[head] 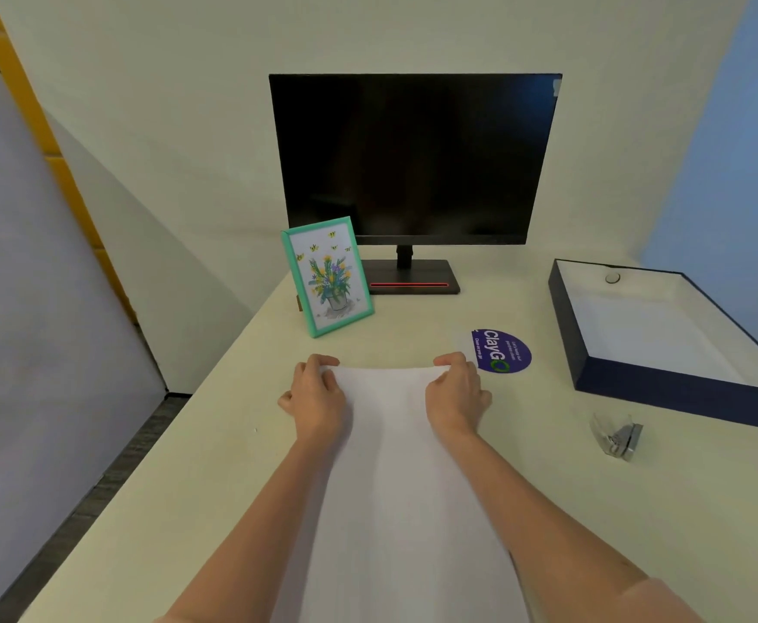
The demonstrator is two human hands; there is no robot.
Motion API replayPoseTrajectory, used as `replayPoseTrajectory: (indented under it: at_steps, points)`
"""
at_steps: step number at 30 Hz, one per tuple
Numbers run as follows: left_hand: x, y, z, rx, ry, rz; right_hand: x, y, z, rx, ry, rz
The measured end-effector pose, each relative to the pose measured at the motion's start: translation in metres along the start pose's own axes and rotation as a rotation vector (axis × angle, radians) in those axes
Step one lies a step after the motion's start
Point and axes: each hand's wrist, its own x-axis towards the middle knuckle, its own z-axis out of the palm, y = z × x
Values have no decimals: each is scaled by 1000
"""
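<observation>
A white sheet of paper (390,465) lies lengthwise on the cream desk (188,465), running from the near edge to the middle. My left hand (316,395) grips its far left corner, fingers curled over the far edge. My right hand (455,391) grips the far right corner the same way. The far edge of the sheet looks slightly raised between the two hands. Both forearms run along the sides of the paper.
A dark monitor (413,159) stands at the back, a green framed flower picture (327,276) leaning left of its base. A purple round sticker (503,350) lies beside my right hand. At the right are an open navy box (664,335) and a metal stapler (617,436).
</observation>
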Motion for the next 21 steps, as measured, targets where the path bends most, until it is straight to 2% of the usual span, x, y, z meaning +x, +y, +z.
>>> replayPoseTrajectory:
  at_steps: [5, 10, 15, 21]
  points:
    - [6, -1, -1, -8, -22, 2, 2, 1, 4, 70, -17, 10]
    - [6, -5, 0, -102, 23, -25, -1, 8, 1, 133, 17, -32]
    - [8, -8, 0, -258, 34, -80, -1, 9, -2, 259, 103, 52]
    - [5, -5, -5, -310, 6, -111, -2, 8, -3, 301, 148, 75]
